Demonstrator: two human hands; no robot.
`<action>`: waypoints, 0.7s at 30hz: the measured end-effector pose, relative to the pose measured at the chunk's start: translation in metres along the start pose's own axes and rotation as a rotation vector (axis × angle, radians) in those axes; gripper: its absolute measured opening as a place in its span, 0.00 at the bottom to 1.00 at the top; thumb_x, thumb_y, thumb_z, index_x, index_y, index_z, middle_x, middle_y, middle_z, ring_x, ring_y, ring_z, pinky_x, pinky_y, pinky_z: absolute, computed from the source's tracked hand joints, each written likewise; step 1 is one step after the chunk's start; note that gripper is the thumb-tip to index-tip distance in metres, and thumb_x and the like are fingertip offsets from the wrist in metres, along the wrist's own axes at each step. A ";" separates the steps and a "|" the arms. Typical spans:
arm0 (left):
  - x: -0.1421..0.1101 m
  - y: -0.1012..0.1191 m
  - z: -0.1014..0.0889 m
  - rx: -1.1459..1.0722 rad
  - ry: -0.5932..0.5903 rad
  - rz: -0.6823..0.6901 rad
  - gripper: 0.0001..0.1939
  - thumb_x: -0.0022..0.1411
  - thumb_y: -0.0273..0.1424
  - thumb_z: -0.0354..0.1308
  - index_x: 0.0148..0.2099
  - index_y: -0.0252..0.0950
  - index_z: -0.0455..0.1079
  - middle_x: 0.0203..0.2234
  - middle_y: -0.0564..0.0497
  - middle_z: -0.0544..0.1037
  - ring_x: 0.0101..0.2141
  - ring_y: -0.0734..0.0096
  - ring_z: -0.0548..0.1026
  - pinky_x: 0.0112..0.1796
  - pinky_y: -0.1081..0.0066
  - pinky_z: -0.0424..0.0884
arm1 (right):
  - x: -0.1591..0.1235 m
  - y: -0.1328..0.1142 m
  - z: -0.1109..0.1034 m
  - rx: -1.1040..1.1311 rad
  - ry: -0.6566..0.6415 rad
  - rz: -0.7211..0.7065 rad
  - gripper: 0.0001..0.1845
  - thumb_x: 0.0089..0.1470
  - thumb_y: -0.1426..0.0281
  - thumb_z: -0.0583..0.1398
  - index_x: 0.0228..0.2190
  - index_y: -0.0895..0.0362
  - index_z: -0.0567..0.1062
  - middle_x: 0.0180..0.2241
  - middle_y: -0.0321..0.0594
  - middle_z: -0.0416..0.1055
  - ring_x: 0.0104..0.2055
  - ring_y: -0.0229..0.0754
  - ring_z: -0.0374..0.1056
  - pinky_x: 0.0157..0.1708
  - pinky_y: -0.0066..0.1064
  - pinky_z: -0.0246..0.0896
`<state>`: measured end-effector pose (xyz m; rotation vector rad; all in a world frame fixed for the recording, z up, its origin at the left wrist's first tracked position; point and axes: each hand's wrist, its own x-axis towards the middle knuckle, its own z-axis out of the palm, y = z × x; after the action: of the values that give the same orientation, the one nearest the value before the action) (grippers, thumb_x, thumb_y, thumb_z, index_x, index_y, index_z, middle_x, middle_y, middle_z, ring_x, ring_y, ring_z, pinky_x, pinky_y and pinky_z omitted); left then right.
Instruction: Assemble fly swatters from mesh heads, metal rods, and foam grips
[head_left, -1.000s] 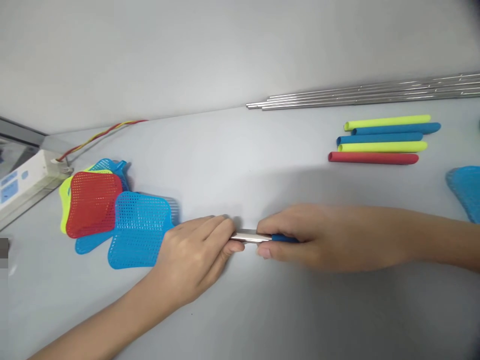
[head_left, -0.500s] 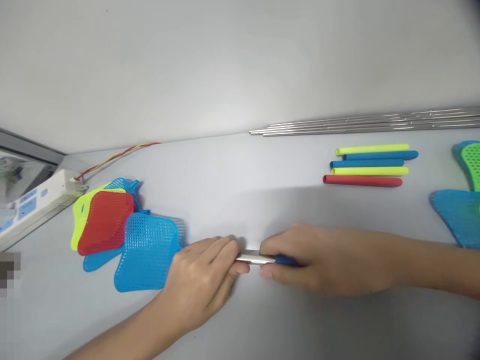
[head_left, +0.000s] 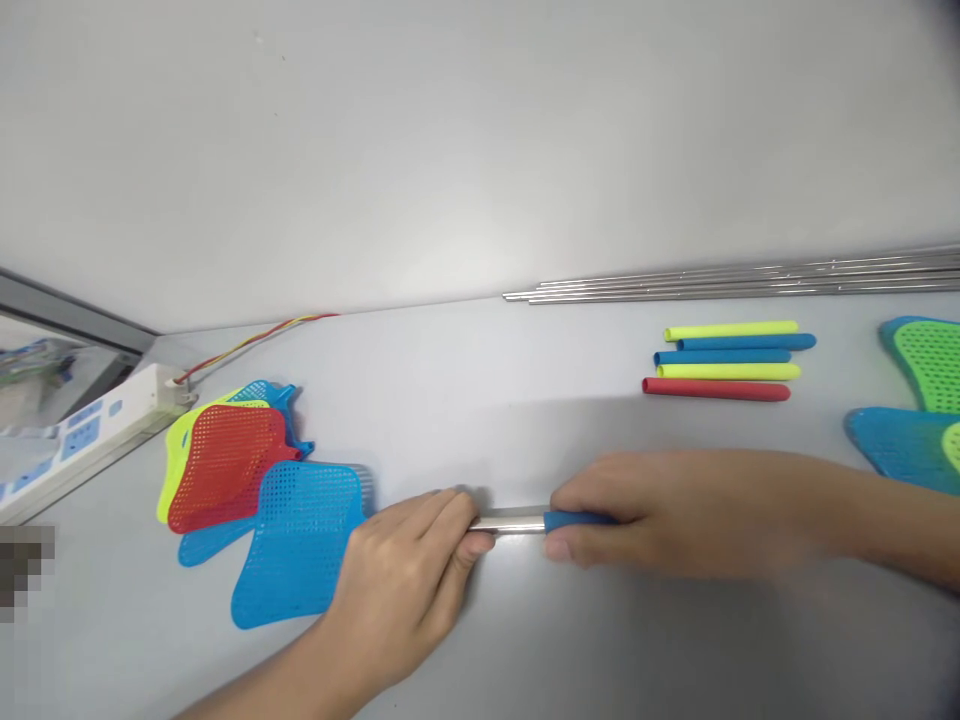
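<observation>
In front of me, a short metal rod [head_left: 514, 524] shows between my two hands. My left hand [head_left: 412, 570] is closed around its left part, beside the neck of a blue mesh fly swatter head [head_left: 300, 550]. The join between head and rod is hidden under my fingers. On the rod's right end sits a blue handle sleeve [head_left: 570, 519], pinched between the thumb and fingers of my right hand [head_left: 667, 515]. The sleeve's far end disappears inside my right palm.
More swatter heads, including a red one [head_left: 229, 465], are piled at left beside a white power strip [head_left: 112, 430]. Several loose handle sleeves [head_left: 720, 388] lie at right, before thin metal rods [head_left: 712, 285] along the wall. A green swatter head [head_left: 934, 365] rests far right.
My right hand has slid slightly right along the blue sleeve, so more of the sleeve's front end shows. My left hand keeps its hold. The view has tilted a little.
</observation>
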<state>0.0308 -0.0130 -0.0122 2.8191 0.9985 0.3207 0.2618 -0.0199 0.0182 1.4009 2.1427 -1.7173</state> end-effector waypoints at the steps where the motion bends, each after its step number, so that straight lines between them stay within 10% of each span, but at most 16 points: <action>1: 0.000 0.000 0.000 -0.002 -0.001 0.005 0.13 0.64 0.31 0.41 0.28 0.36 0.58 0.17 0.55 0.65 0.18 0.74 0.63 0.20 0.74 0.57 | 0.000 0.000 0.001 0.009 -0.010 -0.004 0.23 0.55 0.52 0.47 0.29 0.57 0.70 0.28 0.38 0.66 0.28 0.38 0.62 0.24 0.27 0.51; 21: -0.008 0.002 0.007 0.027 0.022 0.111 0.09 0.64 0.28 0.40 0.31 0.37 0.55 0.16 0.56 0.63 0.16 0.72 0.62 0.18 0.73 0.57 | 0.006 -0.002 0.019 -0.047 -0.020 -0.152 0.21 0.58 0.59 0.45 0.27 0.60 0.69 0.26 0.38 0.64 0.29 0.38 0.59 0.25 0.26 0.51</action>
<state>0.0281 -0.0200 -0.0193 2.9075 0.8584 0.3534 0.2481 -0.0316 0.0089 1.2337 2.3172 -1.7084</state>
